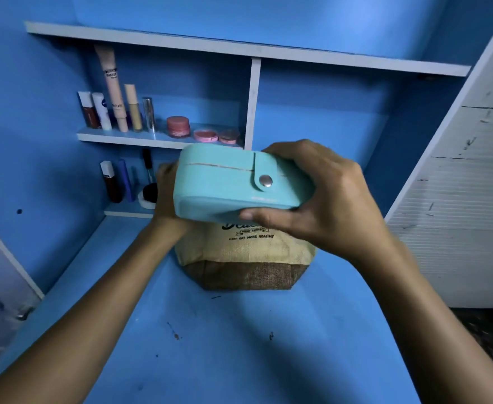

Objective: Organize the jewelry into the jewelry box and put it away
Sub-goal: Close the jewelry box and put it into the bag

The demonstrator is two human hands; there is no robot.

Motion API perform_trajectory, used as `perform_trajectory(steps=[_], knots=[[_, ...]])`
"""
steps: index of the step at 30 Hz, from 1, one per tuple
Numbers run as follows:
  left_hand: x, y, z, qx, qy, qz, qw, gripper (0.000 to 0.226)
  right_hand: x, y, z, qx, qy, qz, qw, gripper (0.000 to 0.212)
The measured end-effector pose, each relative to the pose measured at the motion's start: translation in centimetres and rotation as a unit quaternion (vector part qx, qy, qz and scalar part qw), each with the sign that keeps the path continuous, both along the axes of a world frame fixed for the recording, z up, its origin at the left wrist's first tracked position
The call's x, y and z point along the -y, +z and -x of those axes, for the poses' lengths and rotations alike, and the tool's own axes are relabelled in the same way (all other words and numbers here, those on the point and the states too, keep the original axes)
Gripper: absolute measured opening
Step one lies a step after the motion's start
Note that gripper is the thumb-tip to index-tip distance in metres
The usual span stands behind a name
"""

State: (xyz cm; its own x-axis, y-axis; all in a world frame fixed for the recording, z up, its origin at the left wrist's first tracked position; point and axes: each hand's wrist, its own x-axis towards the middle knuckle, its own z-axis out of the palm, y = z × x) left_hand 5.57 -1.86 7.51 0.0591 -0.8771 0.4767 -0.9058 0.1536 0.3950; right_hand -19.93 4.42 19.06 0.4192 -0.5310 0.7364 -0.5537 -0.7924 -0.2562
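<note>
Now both hands have the teal jewelry box [233, 182], lid snapped closed, held in the air just above the burlap bag [245, 258] on the blue desk [239, 345]. Right hand [323, 199] wraps its right end, thumb underneath; left hand [166, 196] clasps the left end, grip mostly hidden behind it.

"EAT MORE HEALTHY" on jute bag [248, 255]

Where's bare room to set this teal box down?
Both hands, left hand and right hand, hold the jewelry box. Free: right cubby beside the divider, and desk before the burlap bag. Crowded: left cosmetics shelves.
</note>
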Motion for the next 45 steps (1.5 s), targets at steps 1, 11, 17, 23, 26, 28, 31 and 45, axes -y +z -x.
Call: perform_trajectory(steps=[1,11,17,23,26,28,31,45], knots=[[-0.2,0.1,0.7,-0.014,-0.007,0.029,0.999,0.077,0.2,0.5,-0.1,0.005,-0.002,0.006,1.000,0.073],[-3.3,0.6,3.1,0.075,-0.018,0.285,0.955,0.019,4.3,4.8,-0.7,0.035,-0.035,0.019,0.999,0.071],[-4.5,0.0,3.2,0.082,-0.018,0.292,0.953,0.016,6.1,3.4,-0.7,0.000,-0.040,-0.035,0.999,0.073],[-4.5,0.2,3.3,0.083,-0.026,0.286,0.954,0.016,6.7,2.2,-1.4,-0.073,-0.054,-0.094,0.991,0.078],[-4.2,0.6,3.1,0.080,-0.020,0.282,0.956,0.017,6.9,2.6,-1.5,-0.064,-0.053,-0.093,0.992,0.080],[-4.1,0.5,2.9,0.081,-0.017,0.277,0.957,0.018,7.1,2.7,-1.5,-0.060,-0.048,-0.112,0.991,0.081],[-4.1,0.2,2.9,0.076,-0.020,0.270,0.960,0.019,7.8,2.4,-1.6,-0.087,-0.056,-0.170,0.980,0.076],[-4.4,0.6,2.8,0.056,-0.053,0.254,0.964,0.018,9.4,1.2,-2.5,-0.320,-0.139,-0.174,0.921,0.071]])
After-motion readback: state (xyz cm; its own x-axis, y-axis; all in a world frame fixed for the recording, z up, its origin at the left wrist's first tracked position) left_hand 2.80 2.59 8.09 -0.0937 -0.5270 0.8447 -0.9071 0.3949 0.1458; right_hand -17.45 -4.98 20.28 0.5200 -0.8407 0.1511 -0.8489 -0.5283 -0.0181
